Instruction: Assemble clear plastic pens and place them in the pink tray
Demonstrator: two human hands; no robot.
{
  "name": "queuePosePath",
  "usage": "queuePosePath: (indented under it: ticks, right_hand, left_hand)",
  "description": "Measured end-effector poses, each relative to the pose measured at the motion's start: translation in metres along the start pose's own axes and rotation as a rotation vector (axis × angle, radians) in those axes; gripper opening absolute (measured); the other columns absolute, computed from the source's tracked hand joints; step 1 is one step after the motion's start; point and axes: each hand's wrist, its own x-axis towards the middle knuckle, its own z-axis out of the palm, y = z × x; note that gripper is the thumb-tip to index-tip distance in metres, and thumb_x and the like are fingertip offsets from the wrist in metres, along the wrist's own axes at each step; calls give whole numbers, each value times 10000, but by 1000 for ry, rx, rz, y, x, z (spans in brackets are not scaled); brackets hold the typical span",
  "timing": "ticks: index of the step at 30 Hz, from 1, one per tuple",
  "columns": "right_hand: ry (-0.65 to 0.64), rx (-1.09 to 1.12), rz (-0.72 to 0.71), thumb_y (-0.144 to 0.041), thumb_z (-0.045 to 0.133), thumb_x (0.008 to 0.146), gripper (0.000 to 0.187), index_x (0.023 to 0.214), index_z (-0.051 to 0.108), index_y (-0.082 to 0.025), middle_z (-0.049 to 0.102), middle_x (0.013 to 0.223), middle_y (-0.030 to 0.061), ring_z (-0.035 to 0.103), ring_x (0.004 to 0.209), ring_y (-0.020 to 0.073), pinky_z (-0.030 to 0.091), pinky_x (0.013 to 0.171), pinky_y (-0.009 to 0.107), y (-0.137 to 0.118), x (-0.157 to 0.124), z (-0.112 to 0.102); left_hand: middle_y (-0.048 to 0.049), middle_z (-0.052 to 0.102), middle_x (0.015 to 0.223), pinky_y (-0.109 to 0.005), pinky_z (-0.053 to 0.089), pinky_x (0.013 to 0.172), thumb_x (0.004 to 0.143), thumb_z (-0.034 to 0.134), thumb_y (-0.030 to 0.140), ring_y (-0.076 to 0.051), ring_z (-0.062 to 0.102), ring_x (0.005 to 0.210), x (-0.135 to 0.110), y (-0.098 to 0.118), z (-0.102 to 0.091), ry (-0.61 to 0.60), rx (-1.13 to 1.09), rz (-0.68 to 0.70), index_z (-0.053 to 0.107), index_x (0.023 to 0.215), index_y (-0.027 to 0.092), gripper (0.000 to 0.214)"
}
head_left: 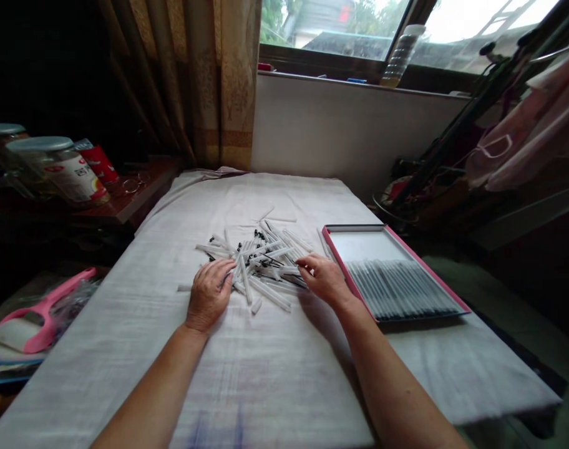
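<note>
The pink-edged box (429, 269) lies open on the cloth-covered tabletop (275, 374). Inside the near part of this box, a row of thin pens (401, 290) is laid side by side, in good order; in its far part the white bottom is visible. To the left of the box there is a loose pile of pen parts (245, 279), pale tubes and dark-tipped pieces, crossing each other in all directions. So I judge that the work is partly done: one row is arranged, and many pieces remain unsorted. The right hand (324, 277) is at the pile's side nearer to the box, its fingertips close together near a thin dark piece, but I cannot tell if its grip is clamped on it. The left hand (209, 290), farther from the box, has curved fingers at the pile's edge; its grip I cannot tell either.
</note>
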Motion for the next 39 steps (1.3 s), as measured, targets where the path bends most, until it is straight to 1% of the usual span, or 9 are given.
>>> queuePosePath:
  ticks: [5,11,15,19,24,29,33,37,39]
  right_hand:
    - [-1,-146,-18,-275,545,891,271,1107,709,-287,689,1085,58,636,997,222,496,822,312,3,-9,5]
    - [-41,-203,-60,-267,559,891,192,992,721,-240,674,1069,84,601,1009,241,470,852,324,0,0,14]
    - [78,-139,-136,-248,540,911,172,971,701,-229,686,1022,84,607,963,223,461,835,306,2,-4,14]
    - [214,87,-246,-258,537,921,178,974,702,-219,710,925,73,641,884,202,476,777,289,-7,-12,15]
    - [155,429,-398,-282,602,898,136,939,716,-220,734,864,46,661,778,160,489,726,257,-34,-23,25]
    - [119,485,-393,-267,621,872,106,902,702,-205,733,804,29,645,706,144,476,691,247,-50,-28,29]
    - [120,416,-283,-272,570,890,159,845,712,-214,735,795,34,656,724,157,471,677,251,-31,-20,26]
    - [217,289,-51,-268,567,875,164,867,726,-227,741,843,38,655,737,172,480,698,275,3,-13,21]
    - [213,212,3,-246,576,866,159,883,733,-226,740,895,44,657,771,177,484,733,288,14,-13,18]
  left_hand:
    - [-84,726,1069,-408,472,994,929,454,218,-234,632,1076,-3,10,-2,-4,0,44,679,1085,196,274]
    - [-76,732,1001,-385,490,926,940,460,232,-223,647,982,-7,26,-4,-64,-7,111,688,1099,222,278]
    - [-69,735,859,-364,489,852,958,471,306,-219,651,877,-9,33,-5,-78,16,126,717,995,207,268]
    - [-65,736,817,-348,483,810,953,498,373,-209,650,810,-9,41,-2,-70,-74,124,736,933,200,295]
    - [-89,747,971,-324,497,849,890,596,418,-210,663,916,-7,60,6,-54,-441,-148,749,999,195,291]
    - [-67,734,885,-274,508,706,766,700,521,-186,654,814,-3,75,2,-81,-851,-513,759,894,174,374]
    - [9,645,647,-206,453,546,644,777,575,-103,560,583,0,71,-5,43,-1037,-759,722,868,161,474]
    - [-3,669,723,-210,475,537,610,771,626,-115,608,607,2,59,-9,111,-1101,-823,644,804,166,515]
    - [12,662,701,-228,495,547,611,762,639,-118,617,580,2,54,-10,111,-1139,-865,613,825,174,533]
